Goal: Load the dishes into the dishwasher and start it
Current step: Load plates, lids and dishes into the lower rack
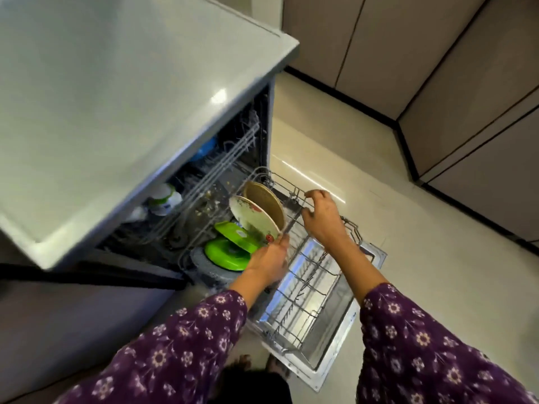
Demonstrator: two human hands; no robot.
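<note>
The dishwasher's lower rack is pulled out over the open door. Standing on edge in the rack are a white plate with a red pattern and a tan plate behind it. My left hand pinches the lower edge of the white plate. Two green lids lie left of the plates, over a grey round dish. My right hand hovers over the rack's right side with fingers loosely curled, holding nothing.
The upper rack sits inside the machine under the grey countertop, with a white-and-green cup and a blue item in it. Beige cabinet doors line the far right. Pale floor tiles surround the door.
</note>
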